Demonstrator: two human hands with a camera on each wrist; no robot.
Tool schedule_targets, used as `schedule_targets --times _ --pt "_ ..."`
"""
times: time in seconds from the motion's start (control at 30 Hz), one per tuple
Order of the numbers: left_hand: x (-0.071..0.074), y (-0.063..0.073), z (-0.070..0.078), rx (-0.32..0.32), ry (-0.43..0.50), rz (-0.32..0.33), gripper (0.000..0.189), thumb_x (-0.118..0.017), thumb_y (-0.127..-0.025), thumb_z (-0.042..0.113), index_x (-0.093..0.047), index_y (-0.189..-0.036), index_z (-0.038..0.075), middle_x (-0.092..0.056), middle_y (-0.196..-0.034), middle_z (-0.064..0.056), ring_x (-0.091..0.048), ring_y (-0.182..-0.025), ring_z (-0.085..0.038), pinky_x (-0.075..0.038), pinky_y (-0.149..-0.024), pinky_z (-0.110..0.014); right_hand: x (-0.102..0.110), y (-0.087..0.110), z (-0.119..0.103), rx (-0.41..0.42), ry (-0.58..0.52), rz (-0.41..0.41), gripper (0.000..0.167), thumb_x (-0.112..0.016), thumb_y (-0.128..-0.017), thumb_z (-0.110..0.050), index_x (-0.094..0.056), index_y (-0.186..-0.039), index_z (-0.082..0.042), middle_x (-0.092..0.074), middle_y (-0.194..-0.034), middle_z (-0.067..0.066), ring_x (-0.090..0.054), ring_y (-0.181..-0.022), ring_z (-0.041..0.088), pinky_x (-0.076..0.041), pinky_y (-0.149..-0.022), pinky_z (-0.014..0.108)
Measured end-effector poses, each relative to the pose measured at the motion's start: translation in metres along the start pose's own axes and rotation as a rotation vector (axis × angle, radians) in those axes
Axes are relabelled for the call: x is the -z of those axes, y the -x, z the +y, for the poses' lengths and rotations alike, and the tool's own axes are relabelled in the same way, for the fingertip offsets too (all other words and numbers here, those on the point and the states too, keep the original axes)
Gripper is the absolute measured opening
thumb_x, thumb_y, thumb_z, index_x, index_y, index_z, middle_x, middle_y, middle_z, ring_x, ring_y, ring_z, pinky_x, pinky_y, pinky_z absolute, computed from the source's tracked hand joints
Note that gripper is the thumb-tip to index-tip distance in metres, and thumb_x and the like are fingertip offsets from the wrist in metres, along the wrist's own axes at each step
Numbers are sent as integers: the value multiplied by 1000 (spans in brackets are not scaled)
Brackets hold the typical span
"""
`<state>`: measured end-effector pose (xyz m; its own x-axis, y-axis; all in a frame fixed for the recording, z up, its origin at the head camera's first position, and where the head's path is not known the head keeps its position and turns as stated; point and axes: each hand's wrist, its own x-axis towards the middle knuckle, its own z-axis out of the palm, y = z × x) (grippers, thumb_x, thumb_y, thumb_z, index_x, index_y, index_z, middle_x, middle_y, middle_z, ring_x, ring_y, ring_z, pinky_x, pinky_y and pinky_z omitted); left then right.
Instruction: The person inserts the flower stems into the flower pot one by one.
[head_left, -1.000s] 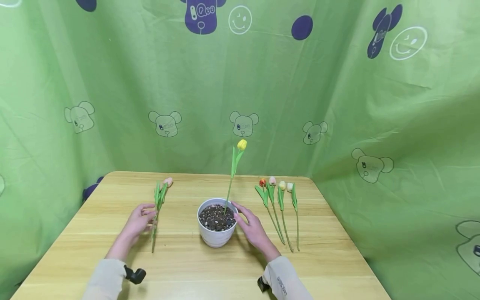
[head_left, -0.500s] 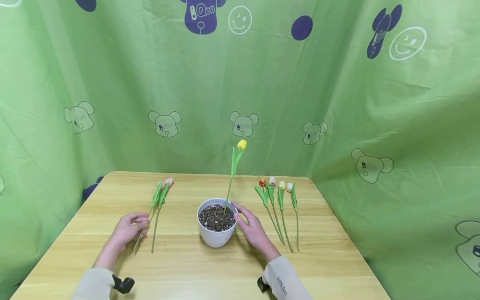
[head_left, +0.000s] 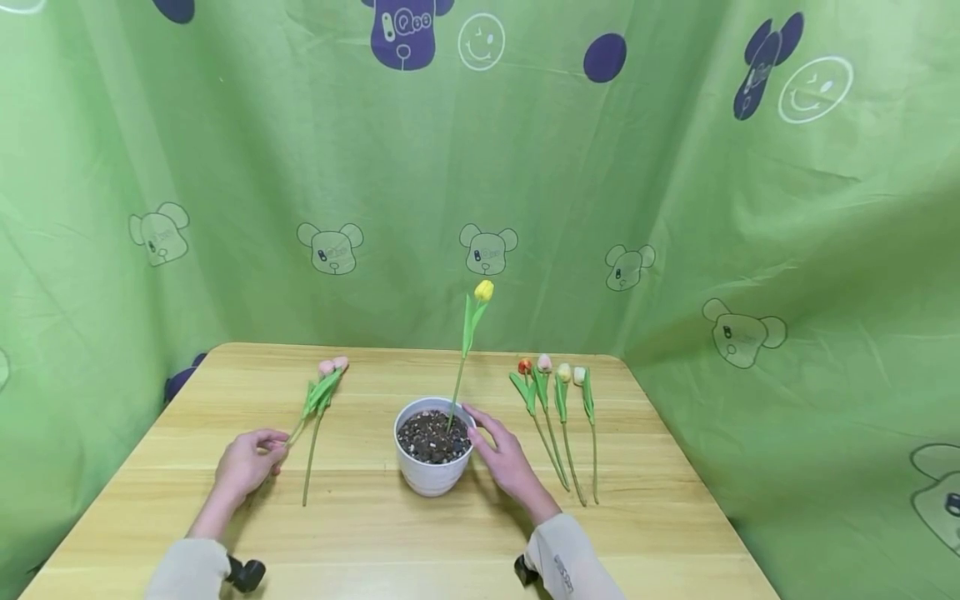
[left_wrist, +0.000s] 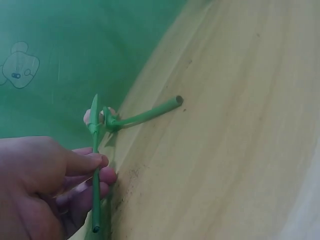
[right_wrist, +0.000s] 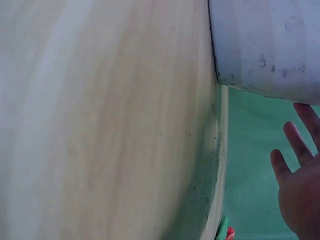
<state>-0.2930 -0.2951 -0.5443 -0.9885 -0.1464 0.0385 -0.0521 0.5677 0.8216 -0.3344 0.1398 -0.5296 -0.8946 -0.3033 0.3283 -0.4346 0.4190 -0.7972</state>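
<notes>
Item, your left hand, lower left of the frame: thumb and fingers pinching the stem of a pink tulip, whose bloom lies up and right of your fingers.
Item, a second pink tulip, left of centre: lying on the wooden table, its leaves meeting those of the pinched one.
Item, your right hand, just right of lower centre: fingers spread and straight, fingertips against the side of the white pot.
Item, the pot, lower centre: upright, filled with dark soil.
Item, one yellow tulip, centre: standing in the soil, tilted slightly right.
Item, four tulips lying right of centre, blooms toward the far edge, left to right: red, light pink, pale yellow, white.
Item, green printed curtain, filling the upper frame.
</notes>
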Motion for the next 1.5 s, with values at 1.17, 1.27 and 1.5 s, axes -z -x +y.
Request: schedule_targets --times 1.17,1.27,1.5 --pt "-5 -3 52 -252 6 62 29 -68 -97 5 -71 -126 3 -73 -107 -18 -70 -70 -26 -55 -51 -24 -1 0 2 -8 0 7 46 -53 -108 -36 -51 -153 -26 -55 -154 5 -50 -143 33 -33 -123 63" --pt "-10 -3 61 -264 47 49 28 -68 -97 4 -72 -125 4 -72 -106 -18 -69 -69 -24 -56 -52 -24 -1 0 4 -2 -4 6 46 -53 -108 -35 -51 -153 -25 -56 -152 6 -50 -142 33 -33 -123 64" --pt "-20 -5 84 -274 104 16 28 -68 -99 7 -72 -126 5 -72 -107 -16 -67 -70 -16 -59 -55 -25 -1 0 4 -5 -7 3 46 -53 -108 -35 -51 -153 -27 -56 -153 6 -50 -142 34 -33 -123 64"
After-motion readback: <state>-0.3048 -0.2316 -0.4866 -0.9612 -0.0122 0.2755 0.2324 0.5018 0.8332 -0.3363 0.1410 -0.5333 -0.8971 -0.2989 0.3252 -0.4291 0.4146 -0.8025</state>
